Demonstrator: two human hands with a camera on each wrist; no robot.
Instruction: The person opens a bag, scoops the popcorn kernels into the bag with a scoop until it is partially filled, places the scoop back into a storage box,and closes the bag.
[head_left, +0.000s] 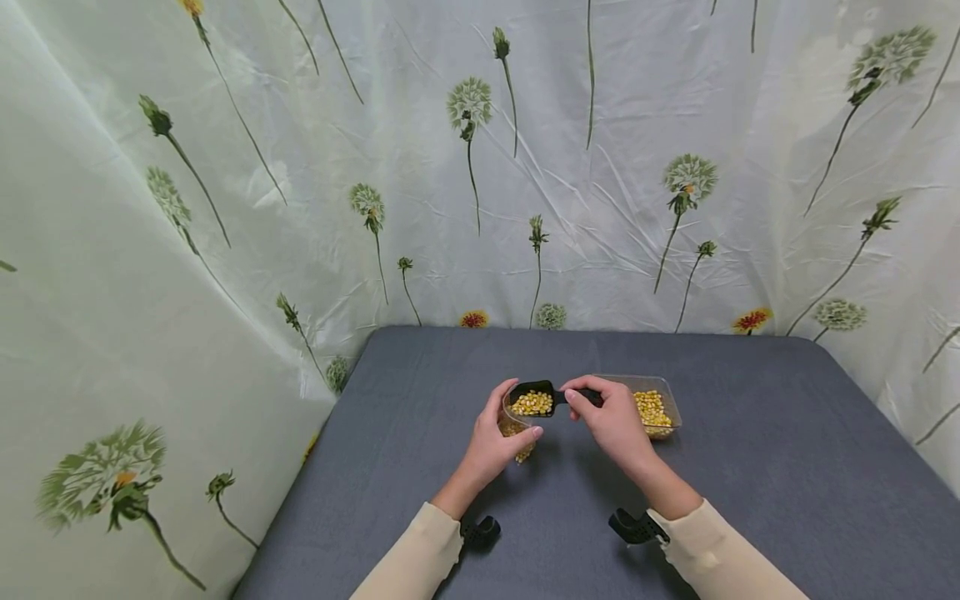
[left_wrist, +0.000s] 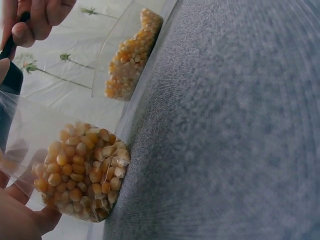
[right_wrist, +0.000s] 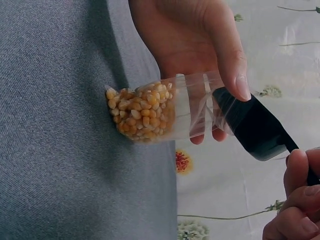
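My left hand (head_left: 486, 446) grips a clear plastic bag (right_wrist: 182, 117) near its mouth, thumb on the near side and fingers behind. Corn kernels (left_wrist: 75, 175) fill the lower part of the bag, and its bottom meets the cloth. With thumb and fingers, my right hand (head_left: 617, 423) pinches the handle of a black scoop (right_wrist: 260, 131). In the head view a load of kernels lies in the scoop, whose front end is inside the bag's mouth. The scoop looks slightly tilted down toward the bag in the right wrist view.
Just behind my right hand stands a clear plastic container (head_left: 672, 398) with more corn kernels, partly hidden by the hand. A grey-blue cloth (head_left: 750, 467) covers the table. Behind and to the left hangs a pale curtain (head_left: 600, 208) printed with dandelions.
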